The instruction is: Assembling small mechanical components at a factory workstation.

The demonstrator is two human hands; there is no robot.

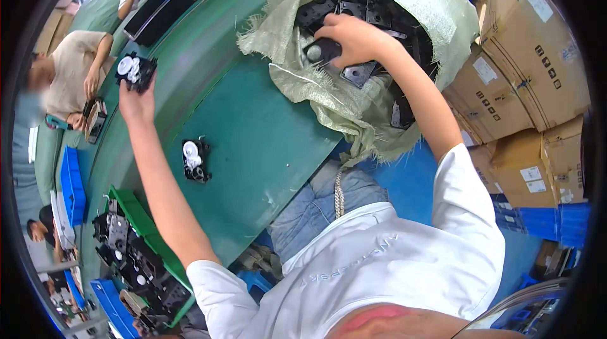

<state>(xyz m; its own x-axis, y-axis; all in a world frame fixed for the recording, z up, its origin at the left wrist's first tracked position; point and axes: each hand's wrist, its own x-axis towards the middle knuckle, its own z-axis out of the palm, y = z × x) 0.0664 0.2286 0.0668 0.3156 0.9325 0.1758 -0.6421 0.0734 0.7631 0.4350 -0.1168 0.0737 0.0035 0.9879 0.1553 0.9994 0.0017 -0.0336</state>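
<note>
Stretched out to the far left, my left hand grips a black gear assembly with white gears, above the green work surface. My right hand reaches into the mouth of a pale woven sack and closes around a black part with a round grey disc. Other dark parts and a metal plate lie in the sack around that hand. A second black gear assembly with white gears rests on the green table between my arms.
A green crate full of black mechanical parts stands at the left. Blue bins and a long black tray are farther off. Across the bench a person handles another part. Cardboard boxes are stacked at the right.
</note>
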